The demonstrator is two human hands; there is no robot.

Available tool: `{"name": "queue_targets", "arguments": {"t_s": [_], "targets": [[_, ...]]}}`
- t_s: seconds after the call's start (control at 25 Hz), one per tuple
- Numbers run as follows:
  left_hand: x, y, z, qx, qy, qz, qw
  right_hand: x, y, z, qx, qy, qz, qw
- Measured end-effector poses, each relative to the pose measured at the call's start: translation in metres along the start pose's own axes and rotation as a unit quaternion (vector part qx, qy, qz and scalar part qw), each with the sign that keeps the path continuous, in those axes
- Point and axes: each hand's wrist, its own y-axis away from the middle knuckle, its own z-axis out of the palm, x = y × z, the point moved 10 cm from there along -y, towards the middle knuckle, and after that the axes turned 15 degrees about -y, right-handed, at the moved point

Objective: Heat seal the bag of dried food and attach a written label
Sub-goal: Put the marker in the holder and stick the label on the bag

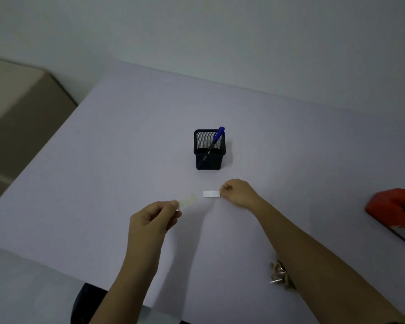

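My right hand (237, 192) pinches one end of a small white label (211, 194) just above the table. My left hand (153, 220) pinches a pale, translucent backing strip (187, 201) that sticks out to the upper right; it looks blurred. The two pieces are apart, with a small gap between them. A clear bag of dried food (279, 274) lies at the near right, mostly hidden under my right forearm. The red heat sealer (398, 212) sits at the right edge of the view.
A black mesh pen holder (209, 152) with a blue pen (216, 137) stands beyond my hands at mid-table. The white table (103, 160) ends at the left; a beige surface (17, 108) lies beyond it. A wall rises behind.
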Motion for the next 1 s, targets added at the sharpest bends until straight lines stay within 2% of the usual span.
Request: {"name": "queue_targets", "arguments": {"t_s": [0.12, 0.28, 0.4, 0.48, 0.64, 0.8, 1.0], "targets": [[-0.003, -0.011, 0.0, 0.002, -0.013, -0.002, 1.0, -0.014, 0.0, -0.011, 0.094, 0.063, -0.069, 0.991], [-0.003, -0.019, 0.01, -0.007, -0.018, -0.003, 1.0, -0.019, 0.011, -0.016, 0.143, 0.108, -0.107, 0.978], [0.0, -0.021, 0.018, 0.0, -0.047, 0.011, 0.999, -0.029, 0.053, -0.034, 0.203, -0.03, -0.146, 0.968], [0.01, -0.017, 0.027, 0.008, -0.108, 0.055, 0.993, -0.045, 0.099, -0.039, 0.211, -0.121, -0.195, 0.95], [0.035, 0.009, 0.066, -0.009, -0.183, 0.174, 0.968, -0.038, 0.165, -0.027, 0.142, -0.229, -0.126, 0.955], [0.043, 0.046, 0.117, -0.051, -0.207, 0.269, 0.939, -0.003, 0.199, -0.047, 0.185, -0.291, -0.097, 0.934], [0.041, 0.083, 0.161, -0.119, -0.202, 0.307, 0.923, 0.044, 0.223, -0.064, 0.206, -0.365, -0.067, 0.905]]}}
